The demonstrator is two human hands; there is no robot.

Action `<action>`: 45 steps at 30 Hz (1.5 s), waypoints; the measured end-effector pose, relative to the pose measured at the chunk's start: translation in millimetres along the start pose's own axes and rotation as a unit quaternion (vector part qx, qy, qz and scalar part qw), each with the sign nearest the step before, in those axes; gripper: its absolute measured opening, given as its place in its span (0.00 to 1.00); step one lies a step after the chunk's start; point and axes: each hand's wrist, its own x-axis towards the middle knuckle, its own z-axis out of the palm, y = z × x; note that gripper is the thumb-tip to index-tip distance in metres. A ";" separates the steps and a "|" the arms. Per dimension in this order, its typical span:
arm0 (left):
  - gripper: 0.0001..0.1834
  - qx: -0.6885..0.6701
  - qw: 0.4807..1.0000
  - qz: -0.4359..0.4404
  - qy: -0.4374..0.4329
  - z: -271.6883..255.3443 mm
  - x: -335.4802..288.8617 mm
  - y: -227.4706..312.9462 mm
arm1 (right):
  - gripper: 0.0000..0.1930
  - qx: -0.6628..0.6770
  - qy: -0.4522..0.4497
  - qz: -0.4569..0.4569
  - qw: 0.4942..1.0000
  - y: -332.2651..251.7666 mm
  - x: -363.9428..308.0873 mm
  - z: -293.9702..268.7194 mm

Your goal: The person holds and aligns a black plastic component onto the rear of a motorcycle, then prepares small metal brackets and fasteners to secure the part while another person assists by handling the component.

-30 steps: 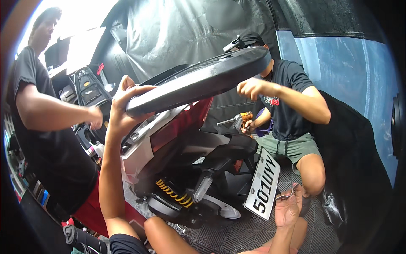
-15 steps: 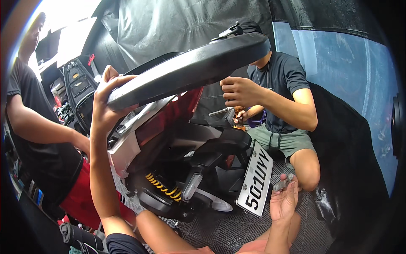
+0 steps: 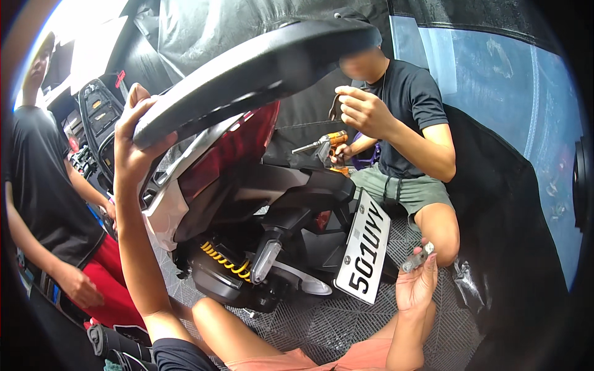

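My left hand (image 3: 137,133) is raised and wrapped round the near end of a long black part (image 3: 247,74) that looks like a scooter seat. It is held tilted above the scooter's tail, with its far end in front of the seated person's head. My right hand (image 3: 416,287) is lifted beside the number plate (image 3: 364,250), its fingers and thumb closed on a small grey, partly see-through piece (image 3: 418,258). Below the black part stands the scooter, with a red panel (image 3: 238,145), a white panel (image 3: 166,213) and a yellow shock spring (image 3: 224,263).
Facing me at the right, a seated person (image 3: 411,102) holds an orange power driver (image 3: 334,141) and a thin brown strip (image 3: 335,108). Another person (image 3: 52,179) stands at the left. A plastic bag (image 3: 471,284) lies on the patterned floor mat (image 3: 328,331). A black frame (image 3: 99,111) stands behind.
The black part and scooter sit farther left and higher in view. The seated person's raised hand has moved up, showing the brown strip. The standing person's near arm now hangs lower.
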 end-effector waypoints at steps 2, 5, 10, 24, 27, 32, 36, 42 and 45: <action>0.29 -0.002 1.000 0.007 0.005 -0.6 -0.3 -0.9 | 0.25 0.032 -0.061 0.025 0.997 -0.8 1.9 -5.0; 0.26 0.019 0.999 -0.007 -0.026 -2.8 -0.4 -0.7 | 0.23 0.059 -0.074 0.058 0.994 -0.3 4.9 -13.0; 0.26 0.028 0.999 0.007 -0.018 -5.5 1.2 -2.4 | 0.19 0.043 -0.061 0.042 0.996 2.9 6.0 -18.5; 0.35 -0.016 0.997 -0.074 -0.007 -10.3 -8.0 -15.7 | 0.19 0.020 -0.078 0.034 0.996 8.5 5.2 -14.2; 0.36 -0.009 0.996 -0.093 -0.014 -10.5 -8.0 -13.3 | 0.20 0.029 -0.118 0.036 0.992 10.1 5.3 -14.8; 0.35 -0.015 0.998 -0.057 -0.004 -9.1 -6.8 -13.5 | 0.23 0.037 -0.105 0.039 0.993 11.1 5.5 -16.6; 0.38 -0.011 0.996 -0.089 -0.017 -11.8 -7.7 -16.9 | 0.27 0.037 -0.113 0.036 0.992 11.7 5.0 -16.9; 0.45 -0.008 0.997 -0.082 -0.004 -14.8 -10.3 -24.0 | 0.29 0.037 -0.117 0.028 0.992 12.8 4.4 -12.8; 0.47 -0.019 0.996 -0.083 0.004 -14.4 -11.3 -26.8 | 0.28 0.014 -0.072 0.032 0.997 11.8 3.5 -9.9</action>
